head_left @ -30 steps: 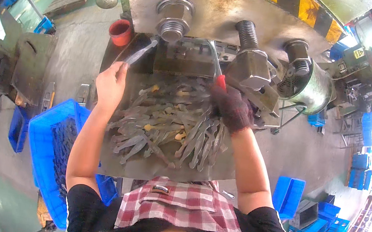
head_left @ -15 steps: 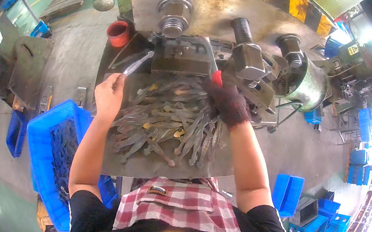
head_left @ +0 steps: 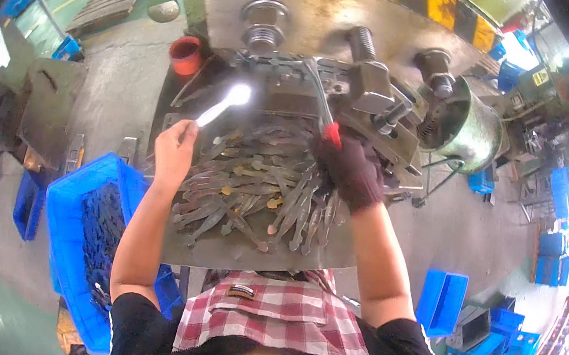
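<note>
Left hand [head_left: 174,151] bare at 9 o'clock, pinching; right hand [head_left: 352,168] gloved at 2 o'clock, clenched; left forearm [head_left: 148,230] pointing to 12, right forearm [head_left: 380,254] to 11.

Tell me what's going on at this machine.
The bare left hand holds a slim metal piece by its near end, the far end shining brightly. The gloved right hand grips a red-handled tool pointing toward the machine's bolted front. A heap of similar pieces lies on the table; a blue bin stands at left.
</note>
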`<action>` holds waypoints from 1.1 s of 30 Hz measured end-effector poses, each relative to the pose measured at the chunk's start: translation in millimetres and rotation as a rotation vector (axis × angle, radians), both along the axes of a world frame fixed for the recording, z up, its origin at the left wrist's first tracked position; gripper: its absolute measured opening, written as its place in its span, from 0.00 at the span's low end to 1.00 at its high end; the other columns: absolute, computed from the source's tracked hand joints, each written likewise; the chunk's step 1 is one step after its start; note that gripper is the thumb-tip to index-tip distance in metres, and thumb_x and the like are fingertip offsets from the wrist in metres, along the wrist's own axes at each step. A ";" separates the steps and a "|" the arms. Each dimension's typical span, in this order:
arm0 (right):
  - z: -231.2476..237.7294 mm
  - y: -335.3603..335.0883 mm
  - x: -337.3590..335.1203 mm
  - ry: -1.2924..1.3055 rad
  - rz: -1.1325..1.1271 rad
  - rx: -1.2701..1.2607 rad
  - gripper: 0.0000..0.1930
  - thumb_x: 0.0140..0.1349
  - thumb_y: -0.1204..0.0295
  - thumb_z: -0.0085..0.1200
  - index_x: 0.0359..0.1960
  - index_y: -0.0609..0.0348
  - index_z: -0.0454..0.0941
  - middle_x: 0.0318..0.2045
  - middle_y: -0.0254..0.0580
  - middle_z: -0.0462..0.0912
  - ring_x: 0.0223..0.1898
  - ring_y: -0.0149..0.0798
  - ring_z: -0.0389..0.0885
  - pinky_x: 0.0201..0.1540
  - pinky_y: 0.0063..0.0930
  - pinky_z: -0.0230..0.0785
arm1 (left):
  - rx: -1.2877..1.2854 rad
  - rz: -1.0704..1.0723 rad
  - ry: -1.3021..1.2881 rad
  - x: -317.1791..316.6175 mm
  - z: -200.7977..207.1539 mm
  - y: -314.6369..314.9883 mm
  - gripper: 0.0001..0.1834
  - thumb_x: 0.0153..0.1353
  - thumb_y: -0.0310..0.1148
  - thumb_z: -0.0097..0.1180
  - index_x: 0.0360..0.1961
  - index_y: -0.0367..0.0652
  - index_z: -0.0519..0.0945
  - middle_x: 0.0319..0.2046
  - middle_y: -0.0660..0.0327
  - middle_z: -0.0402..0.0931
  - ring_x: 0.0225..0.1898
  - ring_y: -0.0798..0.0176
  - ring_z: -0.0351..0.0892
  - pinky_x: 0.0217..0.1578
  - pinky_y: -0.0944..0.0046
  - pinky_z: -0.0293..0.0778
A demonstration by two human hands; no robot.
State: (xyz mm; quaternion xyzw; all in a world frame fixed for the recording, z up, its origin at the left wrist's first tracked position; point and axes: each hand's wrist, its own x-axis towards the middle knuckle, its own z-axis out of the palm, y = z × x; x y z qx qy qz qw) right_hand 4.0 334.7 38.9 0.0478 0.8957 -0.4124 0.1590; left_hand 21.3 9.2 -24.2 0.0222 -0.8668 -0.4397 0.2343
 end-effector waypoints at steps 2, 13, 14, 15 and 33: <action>-19.1 9.5 21.0 0.038 0.067 -0.169 0.25 0.61 0.49 0.51 0.46 0.58 0.77 0.30 0.44 0.82 0.29 0.39 0.81 0.36 0.35 0.71 | 0.091 -0.060 -0.179 -5.5 8.0 6.6 0.15 0.64 0.38 0.50 0.39 0.36 0.81 0.24 0.51 0.79 0.25 0.64 0.73 0.32 0.61 0.67; 22.3 -15.4 73.9 -0.515 0.071 -0.763 0.19 0.63 0.59 0.55 0.47 0.62 0.76 0.31 0.33 0.80 0.22 0.25 0.76 0.23 0.19 0.70 | -0.607 -0.350 0.277 -7.0 35.0 24.6 0.12 0.54 0.29 0.60 0.41 0.43 0.78 0.31 0.57 0.71 0.35 0.51 0.73 0.35 0.54 0.72; 23.5 -16.5 71.7 -0.574 0.096 -0.763 0.19 0.63 0.60 0.55 0.47 0.63 0.76 0.31 0.34 0.80 0.21 0.26 0.76 0.23 0.19 0.69 | -0.609 -0.345 0.277 -7.6 35.3 23.4 0.12 0.54 0.29 0.60 0.41 0.43 0.78 0.31 0.57 0.71 0.35 0.51 0.73 0.35 0.54 0.72; 18.0 -15.4 71.6 -0.573 0.100 -0.762 0.19 0.63 0.60 0.55 0.47 0.63 0.76 0.31 0.34 0.80 0.21 0.26 0.76 0.23 0.19 0.69 | -0.567 -0.355 0.271 -8.5 34.9 22.1 0.13 0.53 0.29 0.61 0.41 0.43 0.77 0.33 0.56 0.72 0.37 0.50 0.73 0.37 0.54 0.72; 3.4 10.7 74.9 -0.212 -0.165 -0.590 0.17 0.59 0.60 0.60 0.44 0.57 0.79 0.31 0.30 0.80 0.31 0.25 0.76 0.30 0.20 0.69 | -0.966 -0.422 -0.237 -55.6 -9.5 12.6 0.12 0.56 0.35 0.58 0.37 0.39 0.78 0.34 0.50 0.75 0.35 0.42 0.76 0.38 0.48 0.72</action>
